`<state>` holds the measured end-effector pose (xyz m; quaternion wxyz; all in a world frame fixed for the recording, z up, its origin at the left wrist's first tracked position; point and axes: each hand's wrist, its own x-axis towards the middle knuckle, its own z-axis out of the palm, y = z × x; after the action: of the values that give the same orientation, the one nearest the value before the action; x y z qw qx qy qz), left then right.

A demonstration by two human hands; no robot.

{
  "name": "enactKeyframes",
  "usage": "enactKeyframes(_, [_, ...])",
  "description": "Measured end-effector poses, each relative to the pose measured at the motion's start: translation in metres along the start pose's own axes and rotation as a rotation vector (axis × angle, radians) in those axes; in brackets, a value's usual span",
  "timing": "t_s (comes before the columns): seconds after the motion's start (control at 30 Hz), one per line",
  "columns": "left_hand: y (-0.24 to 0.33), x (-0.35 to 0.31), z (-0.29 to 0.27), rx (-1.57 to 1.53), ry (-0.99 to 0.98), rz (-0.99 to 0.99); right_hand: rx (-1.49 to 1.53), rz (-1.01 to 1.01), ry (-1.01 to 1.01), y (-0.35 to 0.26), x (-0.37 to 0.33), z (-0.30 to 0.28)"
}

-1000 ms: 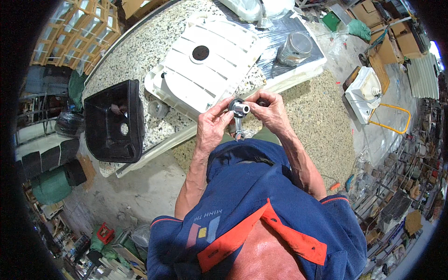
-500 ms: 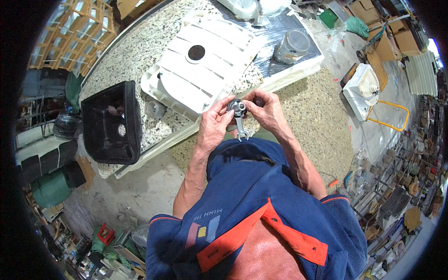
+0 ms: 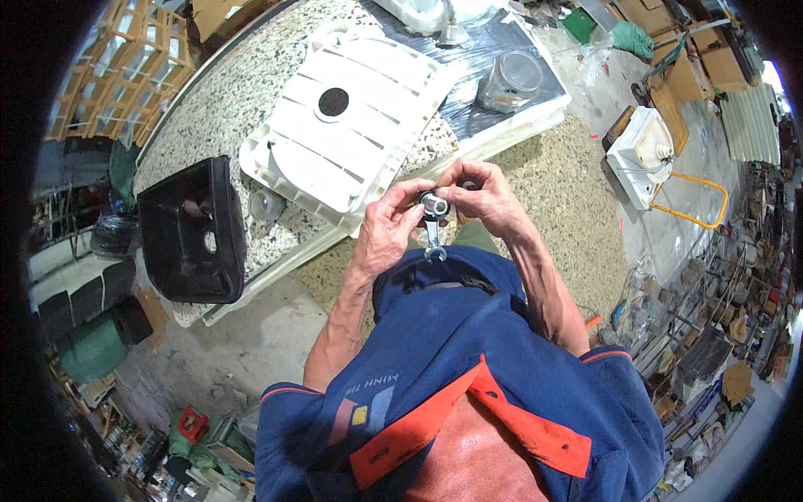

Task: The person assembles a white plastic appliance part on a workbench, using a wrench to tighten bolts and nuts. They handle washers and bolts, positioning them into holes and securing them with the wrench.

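Observation:
In front of my waist, my left hand is closed, with fingers and thumb around a small silver-and-black metal fitting. My right hand meets it from the other side, thumb and forefinger pinched at the fitting's edge. A dark round piece shows in the curl of the right fingers; its kind is unclear. Below the fitting hangs an open-ended wrench, jaw pointing toward me. Its upper end is hidden behind the fitting and fingers, so I cannot tell which hand bears it.
A white ribbed basin lies underside up on the speckled slab ahead. Left of it are a black sink and a small clear jar. A larger clear jar stands far right. A white washbasin sits on the floor beyond.
Both hands, with the fitting and wrench, have shifted slightly right and down in the picture. The fitting is tilted a little, its silver end turned more sideways. The grip looks much the same.

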<state>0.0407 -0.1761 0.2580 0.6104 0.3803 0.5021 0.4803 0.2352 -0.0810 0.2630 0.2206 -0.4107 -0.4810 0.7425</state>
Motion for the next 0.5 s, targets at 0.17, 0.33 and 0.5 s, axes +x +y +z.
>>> enactKeyframes(0.17, [0.005, 0.013, 0.014, -0.123, -0.03, -0.048, 0.148, 0.198, -0.048, -0.007, 0.011, -0.022])
enactKeyframes(0.33, [-0.014, 0.034, 0.017, -0.384, 0.035, -0.129, 0.099, 0.234, 0.079, -0.006, 0.029, -0.026])
enactKeyframes(0.5, [-0.04, 0.058, 0.023, -0.812, 0.128, -0.21, 0.077, 0.187, 0.14, -0.014, 0.056, -0.034])
